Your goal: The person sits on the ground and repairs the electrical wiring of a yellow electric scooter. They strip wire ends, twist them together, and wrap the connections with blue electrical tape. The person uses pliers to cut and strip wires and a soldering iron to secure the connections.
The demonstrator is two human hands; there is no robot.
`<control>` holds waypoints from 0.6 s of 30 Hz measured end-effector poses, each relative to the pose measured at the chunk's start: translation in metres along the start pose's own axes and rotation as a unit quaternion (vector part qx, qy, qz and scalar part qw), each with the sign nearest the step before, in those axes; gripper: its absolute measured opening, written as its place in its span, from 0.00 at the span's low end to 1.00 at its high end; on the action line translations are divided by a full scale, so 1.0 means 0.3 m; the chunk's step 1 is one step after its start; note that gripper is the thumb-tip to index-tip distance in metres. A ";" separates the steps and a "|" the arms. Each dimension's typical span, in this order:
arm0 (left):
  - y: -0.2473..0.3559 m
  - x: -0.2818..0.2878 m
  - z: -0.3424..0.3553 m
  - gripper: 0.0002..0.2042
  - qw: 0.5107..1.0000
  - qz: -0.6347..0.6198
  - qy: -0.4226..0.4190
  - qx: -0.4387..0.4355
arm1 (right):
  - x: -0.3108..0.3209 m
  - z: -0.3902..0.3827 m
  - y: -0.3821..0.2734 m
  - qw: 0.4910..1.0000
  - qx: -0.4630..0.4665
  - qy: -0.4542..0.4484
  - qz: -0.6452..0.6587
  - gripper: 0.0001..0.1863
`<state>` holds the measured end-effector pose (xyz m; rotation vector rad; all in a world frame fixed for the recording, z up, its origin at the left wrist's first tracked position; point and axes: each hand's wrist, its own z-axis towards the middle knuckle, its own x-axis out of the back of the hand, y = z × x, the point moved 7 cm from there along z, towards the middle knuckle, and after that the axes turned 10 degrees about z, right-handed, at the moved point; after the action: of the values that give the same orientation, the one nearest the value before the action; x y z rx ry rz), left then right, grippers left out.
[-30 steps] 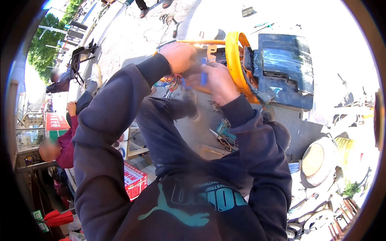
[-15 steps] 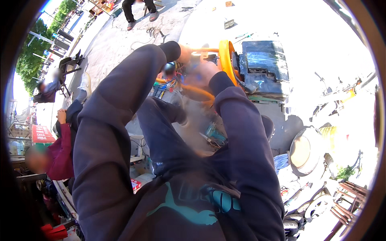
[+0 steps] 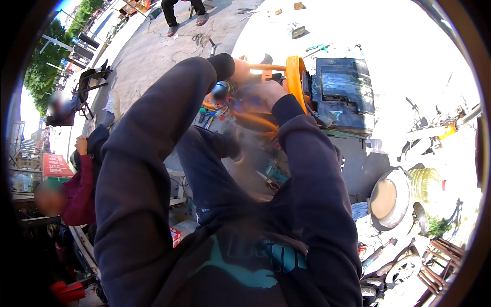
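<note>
My left hand [image 3: 240,70] is over the orange tubular frame [image 3: 295,77], mostly behind its dark sleeve, fingers out of sight. Just right of it, my right hand [image 3: 268,93] is curled among bundled coloured wires [image 3: 227,102], inside the frame beside its upright loop; what it holds is blurred and hidden. A small dark rounded part [image 3: 220,91] sits among the wires, left of my hands. A black box-like unit [image 3: 341,89] is fixed on the right of the orange frame. Below, between my legs, lies a teal power tool [image 3: 276,171].
A seated person in maroon [image 3: 76,194] is close on my left; another [image 3: 61,110] sits farther back, and dark-trousered legs [image 3: 170,15] show at the top. Scissors [image 3: 197,38] and pliers [image 3: 317,47] lie on the pavement. A round pan-like object [image 3: 388,199] and bicycle parts [image 3: 404,268] are at right.
The view has shifted. My left forearm has risen and moved forward, so its sleeve hides more of that hand. My right hand stays at the wires; the blue object in its fingers is less distinct.
</note>
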<state>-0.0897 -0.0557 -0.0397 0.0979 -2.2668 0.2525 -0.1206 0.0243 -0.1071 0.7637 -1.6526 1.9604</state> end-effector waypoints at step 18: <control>0.007 0.018 0.036 0.24 0.980 0.105 -0.166 0.046 | -0.121 0.038 0.205 0.901 -0.120 0.080 0.410 0.16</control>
<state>-0.1017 -0.0559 -0.0428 -0.0566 -2.6000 0.4825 -0.1332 0.0028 -0.1750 -0.2534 -2.2738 2.1609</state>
